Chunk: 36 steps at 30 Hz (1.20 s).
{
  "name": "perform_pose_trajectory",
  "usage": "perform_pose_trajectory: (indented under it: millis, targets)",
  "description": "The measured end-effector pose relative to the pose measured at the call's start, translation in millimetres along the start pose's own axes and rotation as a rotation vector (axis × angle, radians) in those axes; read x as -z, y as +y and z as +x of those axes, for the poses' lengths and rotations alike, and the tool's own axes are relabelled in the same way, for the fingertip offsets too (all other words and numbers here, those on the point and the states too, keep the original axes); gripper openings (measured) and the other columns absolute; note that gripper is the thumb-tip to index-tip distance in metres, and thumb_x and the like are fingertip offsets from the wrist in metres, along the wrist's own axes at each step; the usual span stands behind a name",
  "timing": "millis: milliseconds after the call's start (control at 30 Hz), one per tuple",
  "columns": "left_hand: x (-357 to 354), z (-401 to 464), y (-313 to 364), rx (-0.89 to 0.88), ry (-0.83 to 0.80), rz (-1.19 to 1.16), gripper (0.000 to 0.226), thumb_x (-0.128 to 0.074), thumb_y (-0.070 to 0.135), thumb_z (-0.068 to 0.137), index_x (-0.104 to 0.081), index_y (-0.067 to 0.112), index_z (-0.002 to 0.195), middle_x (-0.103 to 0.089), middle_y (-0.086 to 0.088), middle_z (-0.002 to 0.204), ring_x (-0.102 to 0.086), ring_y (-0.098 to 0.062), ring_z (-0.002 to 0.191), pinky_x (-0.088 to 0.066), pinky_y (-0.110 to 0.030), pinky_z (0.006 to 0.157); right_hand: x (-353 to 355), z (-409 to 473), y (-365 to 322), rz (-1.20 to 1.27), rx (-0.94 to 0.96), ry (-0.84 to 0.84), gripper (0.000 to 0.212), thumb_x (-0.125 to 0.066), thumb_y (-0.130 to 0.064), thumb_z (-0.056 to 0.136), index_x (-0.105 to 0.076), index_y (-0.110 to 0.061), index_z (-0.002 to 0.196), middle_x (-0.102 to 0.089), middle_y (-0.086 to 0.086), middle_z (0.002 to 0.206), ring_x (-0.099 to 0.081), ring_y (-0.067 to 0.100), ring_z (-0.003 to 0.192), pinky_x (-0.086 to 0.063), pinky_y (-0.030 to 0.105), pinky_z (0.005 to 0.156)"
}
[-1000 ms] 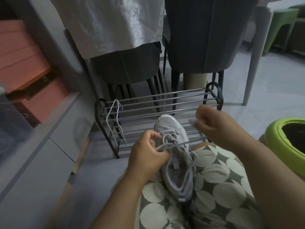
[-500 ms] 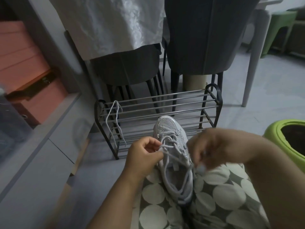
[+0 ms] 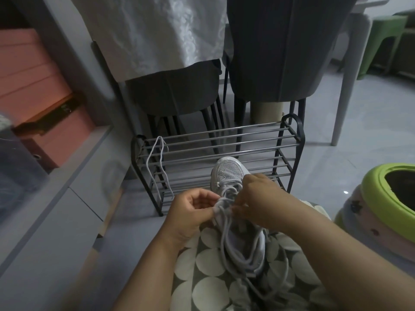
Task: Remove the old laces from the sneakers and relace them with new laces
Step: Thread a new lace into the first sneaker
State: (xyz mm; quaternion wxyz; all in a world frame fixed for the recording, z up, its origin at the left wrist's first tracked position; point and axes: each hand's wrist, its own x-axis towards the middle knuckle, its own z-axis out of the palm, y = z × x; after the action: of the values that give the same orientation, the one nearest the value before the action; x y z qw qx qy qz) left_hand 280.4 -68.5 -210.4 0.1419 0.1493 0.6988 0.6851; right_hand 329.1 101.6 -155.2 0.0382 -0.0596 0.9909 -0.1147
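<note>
A light grey sneaker (image 3: 229, 173) lies on my lap, toe pointing away, on the dotted green fabric (image 3: 208, 265). Its grey lace (image 3: 224, 234) runs through the eyelets, and loose lengths trail down over the shoe opening and my lap. My left hand (image 3: 190, 212) pinches the lace at the left edge of the tongue. My right hand (image 3: 260, 198) lies over the upper eyelets, and its fingertips pinch the lace right beside the left hand. Another pale lace (image 3: 157, 162) hangs over the left end of the shoe rack.
A black metal shoe rack (image 3: 289, 149) stands on the floor just past the sneaker. Behind it are two dark chairs (image 3: 280, 52) and a white tablecloth (image 3: 155, 32). A grey cabinet (image 3: 56, 198) lines the left. A green-rimmed round container (image 3: 372, 194) sits at the right.
My right hand has come down from beside the rack onto the eyelets and closed in on my left hand. The left hand has kept its hold on the lace.
</note>
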Motion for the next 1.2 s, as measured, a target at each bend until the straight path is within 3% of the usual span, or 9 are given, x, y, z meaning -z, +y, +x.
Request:
perform_pose_trajectory:
  millis: [167, 300, 400, 533, 733, 867, 967, 1067, 1200]
  targets:
    - [1, -1, -2, 0.014, -0.003, -0.057, 0.021, -0.074, -0.009, 0.068, -0.067, 0.005, 0.082, -0.071, -0.004, 0.073, -0.065, -0.012, 0.068, -0.053, -0.022, 0.055, 0, 0, -1, -0.077, -0.003, 0.157, 0.035, -0.052, -0.053, 0.087, -0.071, -0.030, 0.105, -0.036, -0.004, 0.093, -0.040, 0.020, 0.106, -0.034, 0.029, 0.081]
    - [3, -1, -5, 0.014, -0.020, -0.084, 0.024, -0.077, -0.010, 0.066, -0.068, 0.004, 0.083, -0.071, -0.007, 0.076, -0.065, -0.016, 0.071, -0.055, -0.023, 0.059, -6, 5, 4, -0.106, -0.025, 0.017, 0.045, -0.047, -0.063, 0.084, -0.071, -0.030, 0.103, -0.042, -0.001, 0.092, -0.044, 0.019, 0.101, -0.036, 0.030, 0.082]
    - [1, -1, -5, 0.018, -0.031, -0.104, 0.023, -0.075, 0.000, 0.060, -0.068, 0.003, 0.082, -0.071, -0.007, 0.074, -0.065, -0.015, 0.068, -0.055, -0.023, 0.056, -16, 11, 5, 0.165, -0.065, -0.061, 0.032, -0.063, -0.051, 0.082, -0.074, -0.022, 0.086, -0.058, 0.002, 0.077, -0.050, 0.014, 0.074, -0.041, 0.025, 0.064]
    - [2, 0, -7, 0.023, -0.019, -0.091, 0.023, -0.075, 0.003, 0.059, -0.069, 0.006, 0.081, -0.070, -0.006, 0.074, -0.064, -0.014, 0.068, -0.055, -0.023, 0.058, -19, 10, 9, 0.542, -0.245, -0.063, 0.022, -0.071, -0.025, 0.076, -0.062, -0.017, 0.057, -0.053, -0.004, 0.052, -0.047, 0.007, 0.044, -0.040, 0.018, 0.045]
    - [2, 0, -6, 0.021, -0.015, -0.081, 0.024, -0.074, 0.003, 0.059, -0.069, 0.005, 0.082, -0.071, -0.004, 0.074, -0.065, -0.014, 0.069, -0.055, -0.022, 0.060, -17, 12, 4, 0.362, -0.193, -0.108, 0.026, -0.069, -0.034, 0.078, -0.058, -0.027, 0.056, -0.052, -0.007, 0.058, -0.049, 0.010, 0.057, -0.046, 0.024, 0.059]
    - [2, -1, -5, 0.021, -0.009, -0.087, 0.023, -0.075, 0.001, 0.059, -0.069, 0.006, 0.081, -0.071, -0.005, 0.074, -0.065, -0.013, 0.069, -0.055, -0.022, 0.061, -20, 12, 5, 0.663, -0.307, -0.082, 0.004, -0.070, -0.022, 0.077, -0.071, -0.019, 0.073, -0.060, -0.003, 0.064, -0.052, 0.007, 0.056, -0.042, 0.016, 0.050]
    - [1, -3, -5, 0.019, 0.012, -0.091, 0.023, -0.076, -0.012, 0.067, -0.069, 0.006, 0.079, -0.071, -0.005, 0.073, -0.065, -0.013, 0.070, -0.055, -0.022, 0.062, -18, 11, 9, 0.926, -0.361, -0.064, 0.010, -0.065, -0.013, 0.077, -0.066, -0.010, 0.067, -0.056, 0.001, 0.058, -0.052, 0.013, 0.055, -0.043, 0.019, 0.051]
    - [1, -3, -5, 0.023, 0.035, -0.080, 0.025, -0.070, -0.017, 0.071, -0.068, 0.006, 0.078, -0.070, -0.003, 0.071, -0.064, -0.012, 0.069, -0.055, -0.021, 0.062, -12, 9, 23, 1.351, -0.357, -0.141, 0.006, -0.062, -0.006, 0.069, -0.057, -0.005, 0.065, -0.053, 0.005, 0.058, -0.046, 0.016, 0.055, -0.039, 0.023, 0.049]
    - [0, -2, -3, 0.031, 0.044, -0.084, 0.024, -0.075, -0.012, 0.066, -0.068, 0.007, 0.080, -0.070, -0.001, 0.072, -0.064, -0.011, 0.069, -0.054, -0.020, 0.062, -7, 3, 39, 1.611, -0.213, -0.342, 0.006, -0.058, -0.016, 0.054, -0.056, -0.011, 0.058, -0.048, 0.002, 0.060, -0.036, 0.012, 0.053, -0.031, 0.023, 0.052]
